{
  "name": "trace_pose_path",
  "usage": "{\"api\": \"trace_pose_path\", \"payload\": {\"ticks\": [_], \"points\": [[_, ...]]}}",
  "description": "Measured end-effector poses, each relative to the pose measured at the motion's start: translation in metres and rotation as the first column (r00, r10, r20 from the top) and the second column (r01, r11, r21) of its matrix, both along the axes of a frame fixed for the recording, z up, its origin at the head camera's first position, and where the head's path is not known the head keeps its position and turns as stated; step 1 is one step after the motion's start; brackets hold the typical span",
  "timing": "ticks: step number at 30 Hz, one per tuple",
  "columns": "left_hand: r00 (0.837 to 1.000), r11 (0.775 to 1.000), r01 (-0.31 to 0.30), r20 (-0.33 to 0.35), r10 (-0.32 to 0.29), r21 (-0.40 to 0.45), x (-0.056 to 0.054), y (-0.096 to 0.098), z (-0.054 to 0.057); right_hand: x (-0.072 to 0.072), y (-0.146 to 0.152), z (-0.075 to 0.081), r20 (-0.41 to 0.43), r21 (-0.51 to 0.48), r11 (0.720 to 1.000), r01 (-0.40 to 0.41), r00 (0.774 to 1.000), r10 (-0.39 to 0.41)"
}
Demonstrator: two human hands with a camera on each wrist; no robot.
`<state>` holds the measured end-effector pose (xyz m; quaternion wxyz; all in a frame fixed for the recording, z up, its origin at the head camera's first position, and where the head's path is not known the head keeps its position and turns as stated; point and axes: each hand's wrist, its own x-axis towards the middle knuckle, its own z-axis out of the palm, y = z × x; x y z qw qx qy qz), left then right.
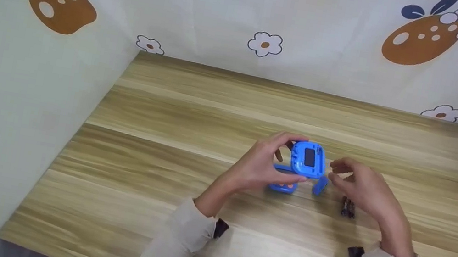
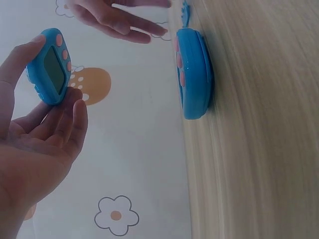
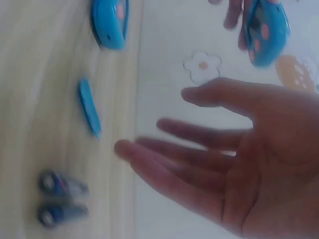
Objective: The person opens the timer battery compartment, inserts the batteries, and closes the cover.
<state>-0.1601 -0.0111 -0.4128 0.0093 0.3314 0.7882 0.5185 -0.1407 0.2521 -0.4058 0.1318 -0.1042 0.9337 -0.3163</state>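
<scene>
My left hand (image 1: pixel 258 161) holds up a small blue handheld electronic device (image 1: pixel 309 159) by its edges, between thumb and fingers. Its back, with a dark rectangle and a long slot at one side, faces the head camera; the left wrist view shows its screen and round pink buttons. Just to the right, my right hand (image 1: pixel 365 188) hovers with loosely bent fingers and holds nothing. A second blue device (image 1: pixel 283 188) with pink buttons lies on the table, partly hidden under the left hand. Beside it is a narrow blue plastic piece (image 1: pixel 320 185).
Two dark batteries (image 1: pixel 349 207) lie side by side on the wooden table (image 1: pixel 193 118), below my right hand. Patterned cloth walls (image 1: pixel 220 15) stand along the table's back and sides. A black strap piece (image 1: pixel 355 255) hangs at the right cuff.
</scene>
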Motion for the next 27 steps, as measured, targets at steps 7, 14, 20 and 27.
{"api": "trace_pose_path", "payload": {"ticks": [7, 14, 20, 27], "points": [[1.000, 1.000, -0.009, -0.010, 0.009, -0.016, -0.001, 0.000, 0.001, 0.004, 0.029, -0.006, 0.014, 0.191, 0.969, -0.159, 0.987, 0.159], [0.998, 1.000, -0.001, -0.058, 0.000, -0.007, -0.001, 0.001, -0.001, 0.003, 0.032, -0.019, 0.023, 0.287, 0.941, -0.181, 0.983, 0.182], [0.999, 1.000, -0.002, -0.053, 0.000, -0.023, -0.001, 0.000, -0.001, 0.002, 0.029, -0.021, 0.015, 0.306, 0.935, -0.180, 0.983, 0.185], [0.999, 1.000, -0.001, -0.043, 0.000, -0.025, -0.001, 0.001, -0.001, 0.002, 0.027, -0.021, 0.004, 0.322, 0.930, -0.180, 0.982, 0.189]]}}
